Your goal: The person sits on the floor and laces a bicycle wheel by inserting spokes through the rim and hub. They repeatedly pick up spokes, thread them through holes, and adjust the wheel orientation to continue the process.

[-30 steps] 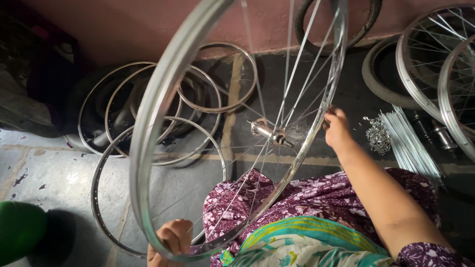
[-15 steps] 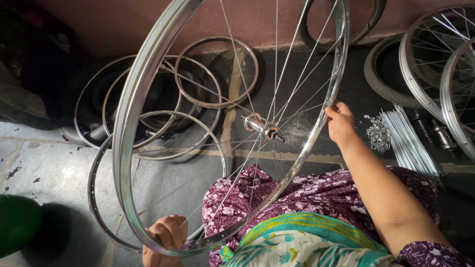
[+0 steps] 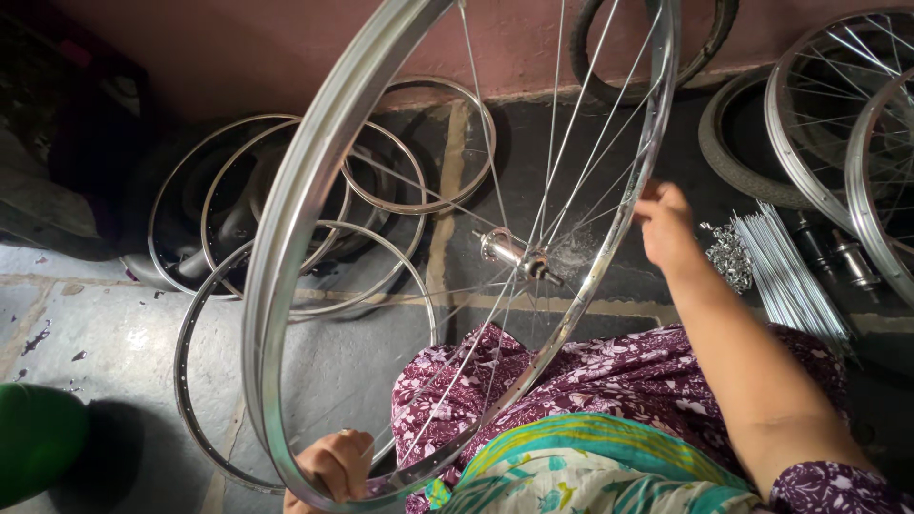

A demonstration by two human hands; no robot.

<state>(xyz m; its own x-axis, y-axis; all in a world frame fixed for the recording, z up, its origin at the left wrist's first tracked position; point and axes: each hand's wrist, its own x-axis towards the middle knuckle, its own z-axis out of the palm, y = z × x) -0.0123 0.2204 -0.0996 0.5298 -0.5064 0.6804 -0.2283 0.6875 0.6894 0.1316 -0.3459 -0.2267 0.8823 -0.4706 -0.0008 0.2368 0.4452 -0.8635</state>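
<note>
A large shiny bicycle wheel rim (image 3: 295, 238) with thin spokes and a metal hub (image 3: 509, 252) stands tilted over my lap. My left hand (image 3: 333, 466) grips the rim's lower edge at the bottom of the view. My right hand (image 3: 666, 224) is stretched forward with its fingers pinched at the rim's right side, where a spoke meets it. Only part of the wheel has spokes; the left half is bare.
Several bare rims (image 3: 276, 219) lie stacked on the floor at the left. A bundle of loose spokes (image 3: 785, 271) and a heap of small nipples (image 3: 728, 252) lie at the right, beside spoked wheels (image 3: 838, 124) and tyres (image 3: 733, 143). A green object (image 3: 33, 452) sits bottom left.
The wheel has swung to the right and turned in my hands. My right hand stayed at the rim's right edge, and my left hand shifted right along the bottom.
</note>
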